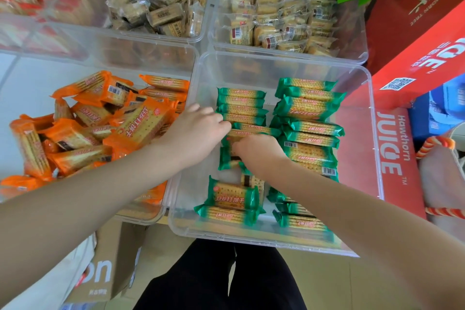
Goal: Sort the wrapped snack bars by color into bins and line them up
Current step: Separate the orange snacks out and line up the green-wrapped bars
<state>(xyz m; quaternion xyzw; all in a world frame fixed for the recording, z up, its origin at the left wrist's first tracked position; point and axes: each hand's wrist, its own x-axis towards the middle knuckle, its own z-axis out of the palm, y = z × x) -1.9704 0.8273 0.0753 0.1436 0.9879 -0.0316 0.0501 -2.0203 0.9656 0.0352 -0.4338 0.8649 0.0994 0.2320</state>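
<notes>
Two bare forearms reach in from the bottom corners, with no sleeves, watch or jewellery showing. The left hand (198, 124) and right hand (256, 150) are bare, without gloves. Below, between the arms, the person wears black trousers (221, 277), possibly loose-fitting, though the cloth is blurred.

The bins are clear, smooth plastic w/ a glossy rim, e.g. the front right bin (362, 75). The green bars (309, 108) and orange bars (141, 126) are wrapped in thin shiny plastic film, crinkled at the sealed ends; the middle of each wrap is see-through. The pale snacks in the back bin (279, 20) have clear glossy film too. The red juice box (395, 158) looks like coated cardboard, slightly glossy. The brown carton (118, 259) below is matt plain cardboard. The black trousers (221, 282) are matt cloth.
</notes>
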